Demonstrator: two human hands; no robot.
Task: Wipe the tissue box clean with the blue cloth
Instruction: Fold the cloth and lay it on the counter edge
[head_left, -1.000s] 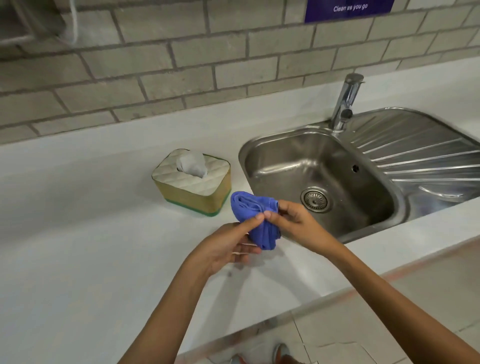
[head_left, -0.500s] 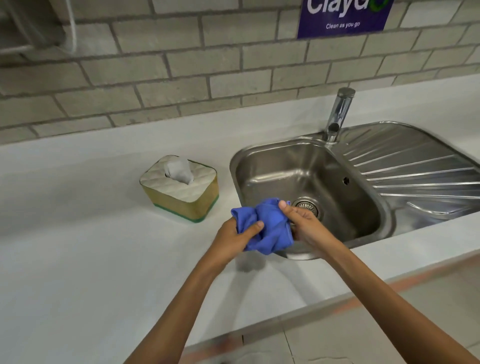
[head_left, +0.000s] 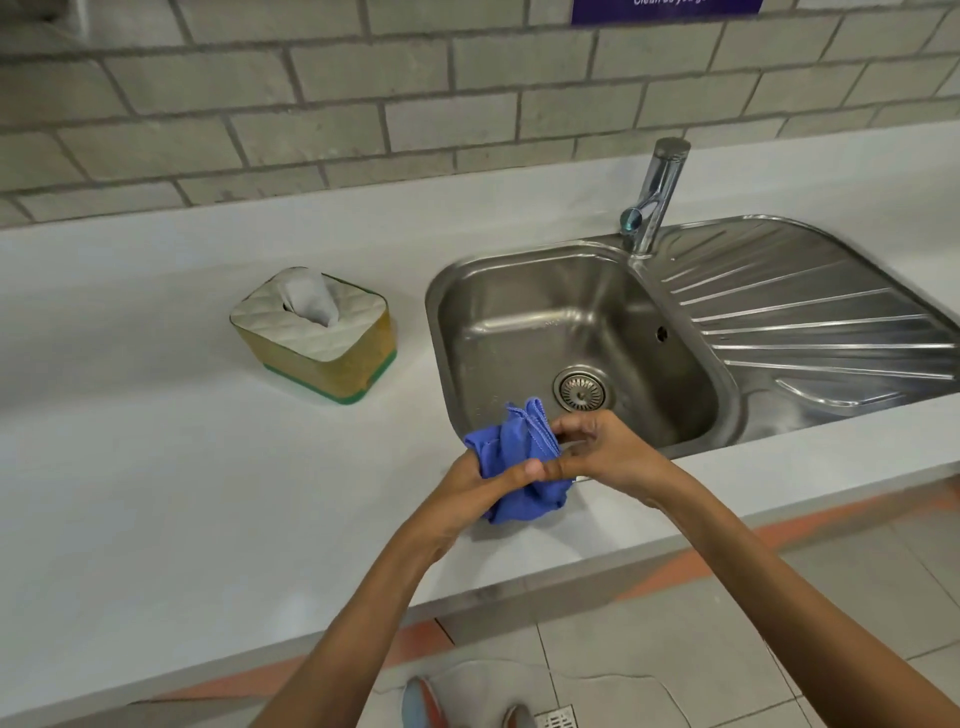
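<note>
Both of my hands are working the blue cloth (head_left: 519, 462) just above the front edge of the tabletop (head_left: 156, 493), beside the near left corner of the sink (head_left: 582, 338). My left hand (head_left: 467, 493) is cupping the bundle from below and behind, its grip closed on the cloth with the thumb lying across the front folds. My right hand (head_left: 608, 452) is pinching the top of the bundle, its fingertips (head_left: 563, 427) closed on the stitched hem that is sticking up there (the lower fingers are curling in toward the left thumb, and I cannot tell whether they are catching fabric too).

The tissue box (head_left: 317, 332) is sitting untouched on the tabletop, well apart from my hands, to the left of the sink and farther back toward the brick wall (head_left: 363, 104). It is standing upright, a white tissue (head_left: 309, 297) poking out of the quilted top, with yellowish sides and a green band at the base.

As I judge it, I am in the preparing step: gathering the cloth into a pad, with no wiping begun. The next move calls for settling the cloth into one hand, then reaching left and back to the box. The free hand will probably need to steady the box, since it looks light enough to slide under a wipe, and I should be steering around the loose tissue so the cloth is not dragging it out.
</note>
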